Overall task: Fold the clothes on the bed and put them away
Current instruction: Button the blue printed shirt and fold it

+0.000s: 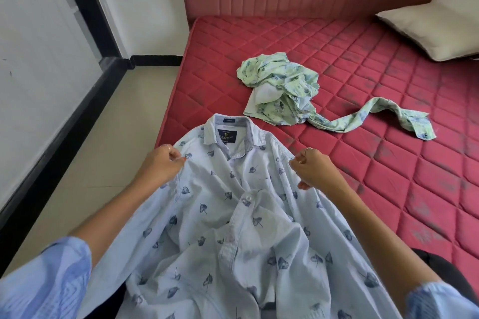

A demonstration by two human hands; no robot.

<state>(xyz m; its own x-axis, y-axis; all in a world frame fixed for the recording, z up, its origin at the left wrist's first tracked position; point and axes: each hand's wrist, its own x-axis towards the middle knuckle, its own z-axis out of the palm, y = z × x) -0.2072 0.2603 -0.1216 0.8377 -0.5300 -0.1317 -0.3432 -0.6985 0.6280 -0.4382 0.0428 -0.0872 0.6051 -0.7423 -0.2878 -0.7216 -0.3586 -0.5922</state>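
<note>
Scene showing bright, even daylight; source itself not showing in frame. Soft, weak shadows sitting under green garment (pixel 280 90) and pillow (pixel 435 31) at 2 o'clock. White wall (pixel 31 33) at 9 o'clock looking near washed out, no hard glare. Wide-angle lens bending floor skirting and mattress (pixel 388 111) edge toward corners. Blue sleeves (pixel 44 285) at 7 and 5 o'clock smearing with blur. Centre staying sharp: leaf print on shirt (pixel 233 215) and collar label reading crisp.
</note>
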